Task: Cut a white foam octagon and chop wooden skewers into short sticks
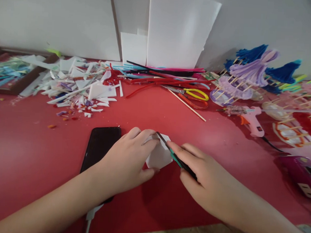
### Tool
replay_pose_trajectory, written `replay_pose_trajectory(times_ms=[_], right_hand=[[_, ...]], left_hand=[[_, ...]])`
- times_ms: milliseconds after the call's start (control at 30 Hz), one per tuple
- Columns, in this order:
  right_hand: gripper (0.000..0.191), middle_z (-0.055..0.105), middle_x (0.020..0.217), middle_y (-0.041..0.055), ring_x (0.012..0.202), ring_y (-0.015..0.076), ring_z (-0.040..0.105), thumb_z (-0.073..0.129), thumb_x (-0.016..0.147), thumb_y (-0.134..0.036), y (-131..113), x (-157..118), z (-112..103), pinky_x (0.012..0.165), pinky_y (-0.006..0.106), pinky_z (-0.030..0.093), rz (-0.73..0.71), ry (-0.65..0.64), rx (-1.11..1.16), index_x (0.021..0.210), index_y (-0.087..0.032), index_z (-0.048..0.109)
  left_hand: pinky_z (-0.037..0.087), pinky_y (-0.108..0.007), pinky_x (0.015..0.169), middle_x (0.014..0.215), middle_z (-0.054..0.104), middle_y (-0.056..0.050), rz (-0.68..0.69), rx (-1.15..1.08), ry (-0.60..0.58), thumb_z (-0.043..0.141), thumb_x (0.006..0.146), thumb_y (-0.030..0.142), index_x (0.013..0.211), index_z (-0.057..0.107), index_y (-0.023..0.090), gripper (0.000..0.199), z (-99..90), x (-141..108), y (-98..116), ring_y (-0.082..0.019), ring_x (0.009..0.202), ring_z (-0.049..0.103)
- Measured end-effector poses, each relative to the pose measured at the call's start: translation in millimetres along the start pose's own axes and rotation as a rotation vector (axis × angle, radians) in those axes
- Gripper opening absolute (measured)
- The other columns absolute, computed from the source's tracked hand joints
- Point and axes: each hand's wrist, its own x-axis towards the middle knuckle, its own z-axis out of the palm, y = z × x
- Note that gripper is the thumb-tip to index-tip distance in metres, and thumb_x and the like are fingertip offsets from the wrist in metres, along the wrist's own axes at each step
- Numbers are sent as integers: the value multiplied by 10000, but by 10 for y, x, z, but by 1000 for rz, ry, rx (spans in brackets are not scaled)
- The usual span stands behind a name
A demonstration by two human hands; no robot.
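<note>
My left hand (132,157) is closed on a small white foam board piece (158,155), fingers over its far edge and thumb at its near left edge. In my right hand (202,173) is a utility knife (178,157) with a dark and green handle. Its blade lies along the upper part of the white piece, with the tip near my left fingertips. Part of the piece is hidden under my left fingers. A black phone (100,145) lies partly beneath my left forearm, with a white cable (89,215) at its near end.
White offcuts (79,81) heap at the back left, beside a brown-framed tray (16,85). Pipe cleaners (163,75), scissors (195,94) and a stick (188,106) lie at the back. To the right are a pink glue gun (254,121), small carousel-like models (249,72) and a purple power strip (298,172).
</note>
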Motion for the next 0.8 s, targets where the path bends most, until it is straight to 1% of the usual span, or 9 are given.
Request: replay_pose_trajectory(times_ms=[200,400,567,800], right_hand=[[637,586,1169,146,808,203,638,386,825,-116,-8,-19,-3,702,378,541,29,-41,-28,1456,-202,385],[638,587,1174,150,781,191,644,375,826,-112,-41,-51,16,668,351,545,26,-41,-61,1459,-199,379],[644,552,1245,176,751,199,652,354,833,-140,-65,-99,26,626,367,555,55,-72,-99,1475,-191,358],[641,531,1291,197,767,214,672,354,828,-150,-36,-222,60,614,372,574,55,-50,-91,1468,-171,373]], left_hand=[[471,-456,904,1302,539,-107,3,33,-17,623,757,272,1228,574,140,492,-2,-3,1,-288,1023,502],[479,-452,897,1291,556,-105,-4,44,-13,627,772,297,1232,581,155,484,-5,3,8,-284,1009,509],[477,-464,905,1289,558,-109,-6,54,-13,622,778,314,1262,564,140,518,-6,3,12,-291,1022,509],[479,-452,898,1287,555,-105,0,61,-5,587,820,357,1247,578,158,471,-5,19,17,-283,1004,517]])
